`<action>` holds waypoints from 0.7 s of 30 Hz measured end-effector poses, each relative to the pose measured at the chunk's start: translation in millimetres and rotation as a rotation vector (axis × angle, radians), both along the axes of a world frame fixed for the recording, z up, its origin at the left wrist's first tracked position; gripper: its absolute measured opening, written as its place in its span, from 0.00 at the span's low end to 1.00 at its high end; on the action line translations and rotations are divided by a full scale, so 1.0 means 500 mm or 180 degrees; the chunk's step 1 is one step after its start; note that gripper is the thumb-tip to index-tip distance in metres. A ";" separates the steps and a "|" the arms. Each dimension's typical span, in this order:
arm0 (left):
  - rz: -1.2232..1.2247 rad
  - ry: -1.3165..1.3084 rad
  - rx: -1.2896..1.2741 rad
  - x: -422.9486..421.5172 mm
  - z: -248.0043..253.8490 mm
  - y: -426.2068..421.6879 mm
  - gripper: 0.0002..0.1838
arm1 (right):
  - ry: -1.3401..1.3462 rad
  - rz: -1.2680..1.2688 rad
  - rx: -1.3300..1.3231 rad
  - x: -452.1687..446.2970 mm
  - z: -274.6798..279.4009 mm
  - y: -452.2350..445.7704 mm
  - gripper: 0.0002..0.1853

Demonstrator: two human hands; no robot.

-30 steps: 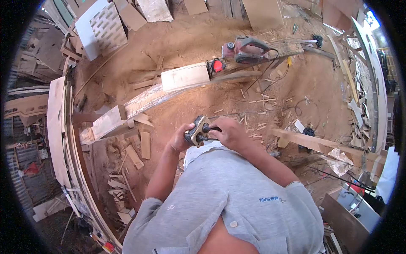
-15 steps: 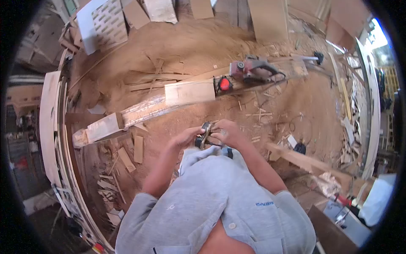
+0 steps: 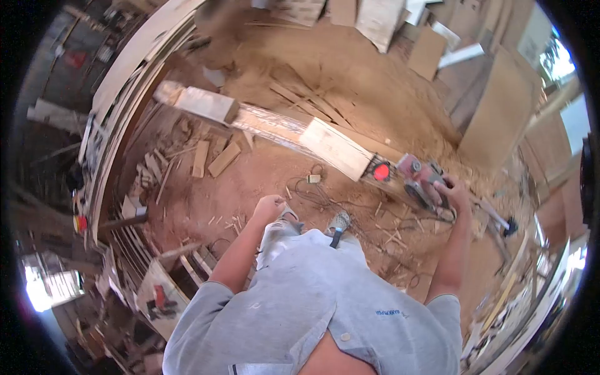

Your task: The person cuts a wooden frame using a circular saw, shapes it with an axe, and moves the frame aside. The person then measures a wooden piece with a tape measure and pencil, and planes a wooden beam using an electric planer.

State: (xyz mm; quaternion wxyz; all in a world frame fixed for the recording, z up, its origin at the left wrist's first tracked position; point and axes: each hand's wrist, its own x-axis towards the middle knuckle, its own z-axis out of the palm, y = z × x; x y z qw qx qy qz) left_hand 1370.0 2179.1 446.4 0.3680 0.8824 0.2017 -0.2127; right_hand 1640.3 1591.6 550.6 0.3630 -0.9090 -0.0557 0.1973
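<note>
A red electric hand planer (image 3: 415,172) rests toward the right end of the long wooden workbench beam (image 3: 275,130). My right hand (image 3: 451,190) is on its rear handle, fingers curled around it. My left hand (image 3: 270,206) is closed in front of my waist, above the floor; whatever may be in it is hidden. A pale planed board (image 3: 335,149) lies on the beam, left of the planer. Between board and planer sits a small red-and-black object (image 3: 380,171).
A wooden block (image 3: 208,105) lies on the beam's left end. Cables (image 3: 322,195), a small pale box (image 3: 313,179) and wood offcuts (image 3: 224,160) are on the dusty floor. Stacked boards (image 3: 128,103) stand at the left; sheets (image 3: 500,115) lean at the right.
My hands were together at my waist around a small dark object with a yellowish strip. Now they are apart, and my right hand has reached the planer. The view has turned.
</note>
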 end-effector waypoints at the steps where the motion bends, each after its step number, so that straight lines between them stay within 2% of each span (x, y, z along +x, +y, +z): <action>1: 0.0273 -0.0033 -0.0186 -0.012 0.036 0.001 0.19 | 0.0261 0.0228 -0.0341 0.012 0.013 0.013 0.25; 4: 0.0680 -0.0261 -0.0410 -0.043 0.044 0.019 0.17 | 0.0931 -0.0370 -0.0334 0.030 -0.009 0.053 0.30; 7: 0.0863 -0.0484 -0.0357 -0.062 0.054 0.049 0.17 | 0.0833 -0.0500 -0.0663 0.046 -0.104 0.006 0.33; 9: 0.0958 -0.0516 -0.0325 -0.062 0.063 0.087 0.17 | 0.0471 -0.1193 -0.0643 -0.002 -0.137 0.030 0.30; 10: 0.0962 -0.0449 -0.0339 -0.069 0.060 0.113 0.17 | 0.1073 -0.1585 0.0011 -0.075 -0.015 0.144 0.26; 11: 0.0930 -0.0361 -0.0360 -0.079 0.054 0.139 0.18 | 0.0494 -0.1247 0.0301 -0.122 -0.029 0.164 0.21; 14: 0.0929 -0.0436 -0.0645 -0.080 0.025 0.227 0.19 | 0.0552 -0.2558 0.1985 -0.276 0.098 0.371 0.22; 17: 0.0914 -0.0434 -0.1339 -0.052 -0.019 0.305 0.19 | 0.1139 -0.2535 0.3158 -0.365 0.111 0.489 0.25; 19: 0.0296 -0.0794 -0.1472 0.006 0.028 0.348 0.19 | 0.1519 -0.2131 0.2592 -0.387 0.103 0.545 0.27; 21: -0.0240 -0.1311 -0.1560 0.075 0.099 0.388 0.18 | 0.1196 -0.1502 0.1906 -0.394 0.123 0.674 0.26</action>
